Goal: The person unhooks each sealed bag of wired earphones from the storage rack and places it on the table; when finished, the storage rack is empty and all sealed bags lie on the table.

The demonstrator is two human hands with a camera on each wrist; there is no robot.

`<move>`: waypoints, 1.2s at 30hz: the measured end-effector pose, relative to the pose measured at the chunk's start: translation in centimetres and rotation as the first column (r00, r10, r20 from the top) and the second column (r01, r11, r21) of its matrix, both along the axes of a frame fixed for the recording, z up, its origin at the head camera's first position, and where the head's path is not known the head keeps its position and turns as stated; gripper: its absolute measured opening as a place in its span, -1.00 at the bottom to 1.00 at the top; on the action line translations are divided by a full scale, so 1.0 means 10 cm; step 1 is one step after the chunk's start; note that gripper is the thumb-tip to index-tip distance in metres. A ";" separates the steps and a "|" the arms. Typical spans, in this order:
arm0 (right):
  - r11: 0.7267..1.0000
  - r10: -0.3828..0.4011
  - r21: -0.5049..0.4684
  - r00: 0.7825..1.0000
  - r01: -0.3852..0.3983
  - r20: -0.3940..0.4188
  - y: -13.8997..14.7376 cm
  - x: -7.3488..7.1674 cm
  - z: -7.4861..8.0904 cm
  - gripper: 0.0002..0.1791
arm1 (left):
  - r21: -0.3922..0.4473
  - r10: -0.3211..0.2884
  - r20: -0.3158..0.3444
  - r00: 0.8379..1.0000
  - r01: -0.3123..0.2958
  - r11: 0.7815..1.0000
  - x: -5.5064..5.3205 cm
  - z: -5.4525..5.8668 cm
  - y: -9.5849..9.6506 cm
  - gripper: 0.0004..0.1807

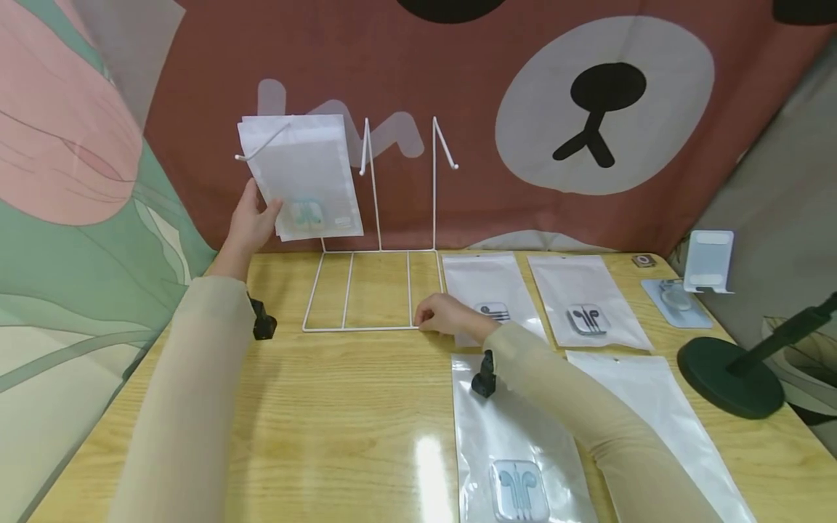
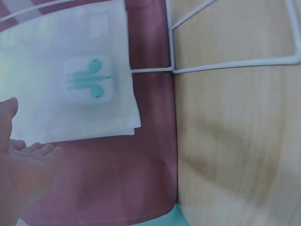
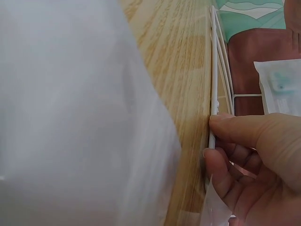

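A white wire display rack (image 1: 360, 329) with upright hooks stands at the back of the table. From its left hook hang white plastic bags (image 1: 304, 163), stacked, with cased earphones (image 2: 89, 80) showing pale green through the front one. At the left edge of these bags is my left hand (image 1: 250, 221), thumb in front and fingers loosely extended along the edge. My right hand (image 1: 450, 316) pinches the rack's front base wire between thumb and fingers, near its right corner; the right wrist view shows this wire (image 3: 214, 70) running away from the fingertips.
Right of the rack lie two smaller bags with earphones, a near one (image 1: 484, 280) and another (image 1: 588, 290). Larger bags (image 1: 471, 436) spread in front of them. Farther right are a phone stand (image 1: 709, 258), a dark green round base (image 1: 729, 378) and a small square item (image 1: 644, 260).
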State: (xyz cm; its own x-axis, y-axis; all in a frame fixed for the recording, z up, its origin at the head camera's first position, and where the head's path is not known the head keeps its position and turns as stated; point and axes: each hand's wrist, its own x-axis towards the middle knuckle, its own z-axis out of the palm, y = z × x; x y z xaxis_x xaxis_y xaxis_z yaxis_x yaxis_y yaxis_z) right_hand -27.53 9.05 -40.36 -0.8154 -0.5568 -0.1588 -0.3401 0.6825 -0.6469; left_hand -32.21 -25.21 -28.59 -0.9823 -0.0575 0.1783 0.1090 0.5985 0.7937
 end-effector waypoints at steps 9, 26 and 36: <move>1.000 0.008 0.006 1.000 -0.008 -0.014 0.03 0.01 -0.04 -0.91 | 0.015 0.008 0.085 0.996 -0.009 1.000 -0.10 0.11 0.00 -0.08; 0.999 0.028 0.026 0.999 -0.027 -0.026 -0.02 0.00 0.00 -0.92 | 0.199 -0.036 0.234 0.972 -0.012 0.980 -0.14 0.25 -0.20 -0.02; 0.999 0.011 0.038 1.000 -0.010 -0.019 -0.01 0.00 0.01 -0.92 | 0.180 0.080 0.136 0.987 -0.104 0.978 -0.13 0.11 -0.13 -0.30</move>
